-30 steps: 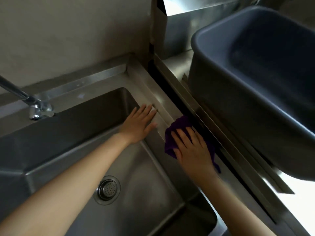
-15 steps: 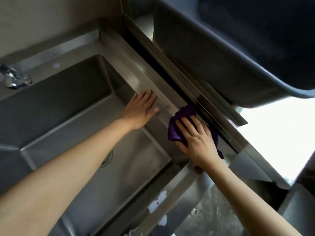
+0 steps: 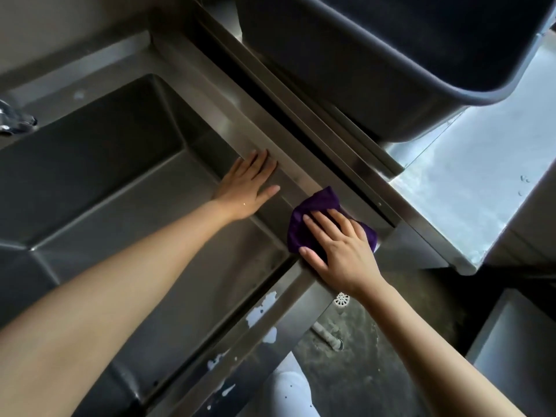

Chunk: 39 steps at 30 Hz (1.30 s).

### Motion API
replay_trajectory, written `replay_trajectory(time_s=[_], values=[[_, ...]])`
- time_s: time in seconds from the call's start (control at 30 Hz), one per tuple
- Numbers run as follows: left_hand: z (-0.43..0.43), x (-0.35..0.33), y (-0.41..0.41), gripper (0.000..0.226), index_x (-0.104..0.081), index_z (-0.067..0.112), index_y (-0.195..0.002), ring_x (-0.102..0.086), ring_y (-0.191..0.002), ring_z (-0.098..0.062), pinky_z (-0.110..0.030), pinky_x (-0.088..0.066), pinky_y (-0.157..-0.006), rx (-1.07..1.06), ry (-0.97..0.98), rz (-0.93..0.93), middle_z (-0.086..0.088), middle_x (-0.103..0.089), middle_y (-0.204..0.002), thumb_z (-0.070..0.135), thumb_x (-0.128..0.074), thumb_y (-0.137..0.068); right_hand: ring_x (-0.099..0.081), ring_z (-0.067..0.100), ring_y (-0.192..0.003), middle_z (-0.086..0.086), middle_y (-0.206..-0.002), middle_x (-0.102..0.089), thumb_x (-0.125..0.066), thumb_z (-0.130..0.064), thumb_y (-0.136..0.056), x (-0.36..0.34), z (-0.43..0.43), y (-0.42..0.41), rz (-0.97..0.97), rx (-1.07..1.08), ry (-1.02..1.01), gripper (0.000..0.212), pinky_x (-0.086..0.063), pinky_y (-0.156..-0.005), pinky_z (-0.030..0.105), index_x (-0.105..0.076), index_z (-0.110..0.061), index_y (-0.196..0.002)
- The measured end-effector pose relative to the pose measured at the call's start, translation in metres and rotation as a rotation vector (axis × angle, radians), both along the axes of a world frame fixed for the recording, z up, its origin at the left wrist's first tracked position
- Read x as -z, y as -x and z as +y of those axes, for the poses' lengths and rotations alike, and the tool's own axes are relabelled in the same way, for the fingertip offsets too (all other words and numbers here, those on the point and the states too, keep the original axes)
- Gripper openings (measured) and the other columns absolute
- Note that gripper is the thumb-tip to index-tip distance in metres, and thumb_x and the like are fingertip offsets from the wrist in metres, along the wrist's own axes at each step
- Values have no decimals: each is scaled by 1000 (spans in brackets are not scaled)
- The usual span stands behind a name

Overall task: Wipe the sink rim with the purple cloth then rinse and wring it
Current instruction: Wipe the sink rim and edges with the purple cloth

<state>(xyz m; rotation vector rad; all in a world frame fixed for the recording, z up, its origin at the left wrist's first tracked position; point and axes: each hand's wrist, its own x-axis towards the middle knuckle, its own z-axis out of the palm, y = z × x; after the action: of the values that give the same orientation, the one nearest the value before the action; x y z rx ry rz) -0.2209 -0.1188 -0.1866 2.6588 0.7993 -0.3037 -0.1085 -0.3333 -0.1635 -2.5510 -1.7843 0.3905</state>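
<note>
A stainless steel sink fills the left of the view, its right rim [image 3: 228, 115] running diagonally from the back wall to the near corner. The purple cloth [image 3: 316, 206] lies on that rim close to the near right corner. My right hand [image 3: 340, 245] presses flat on the cloth, fingers spread, thumb on the front rim. My left hand [image 3: 248, 188] rests flat and empty on the sink's inner right wall, fingertips touching the rim, a hand's width from the cloth. Part of the cloth is hidden under my right palm.
A large dark grey plastic tub [image 3: 391, 55] stands on the steel counter [image 3: 469, 182] right of the sink. The faucet base [image 3: 15, 118] shows at the left edge. The sink's front rim [image 3: 258, 320] carries white patches. Below are a floor drain cover [image 3: 342, 299] and a pipe.
My right hand has slid the purple cloth along the right rim toward the near corner. The view has tilted down, and the left hand stays on the sink wall.
</note>
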Motion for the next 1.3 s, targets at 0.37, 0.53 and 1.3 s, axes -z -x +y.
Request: replay_trajectory(time_s=[0.37,0.53,1.3], values=[[-74,-17,61,59,-4,28,-149,11,-145,-11,-33,6,-117,-264,215,-58,3,5,-159,51,-17,-96,-49,28,-111,-3,-125,-59,-34,-50,-85,2,-7,-3,-4,-89,-119,53,-40,-91,41,-54,-28,-129],[-172,-31,148,57,-7,27,-149,2,-145,-8,-25,4,-115,-519,371,-11,6,-3,-159,45,-20,-97,-53,28,-100,-6,-110,-66,-35,-47,-88,-2,-31,13,17,-169,-213,46,-40,-87,39,-64,-27,-117],[-283,-22,276,78,-36,17,-140,-40,-132,-23,-36,-20,-113,-920,-40,132,-4,-47,-142,62,-5,-84,-53,31,-99,-2,-109,-64,-35,-45,-91,-7,-75,184,67,-483,-189,43,-40,-86,42,-60,-28,-121]])
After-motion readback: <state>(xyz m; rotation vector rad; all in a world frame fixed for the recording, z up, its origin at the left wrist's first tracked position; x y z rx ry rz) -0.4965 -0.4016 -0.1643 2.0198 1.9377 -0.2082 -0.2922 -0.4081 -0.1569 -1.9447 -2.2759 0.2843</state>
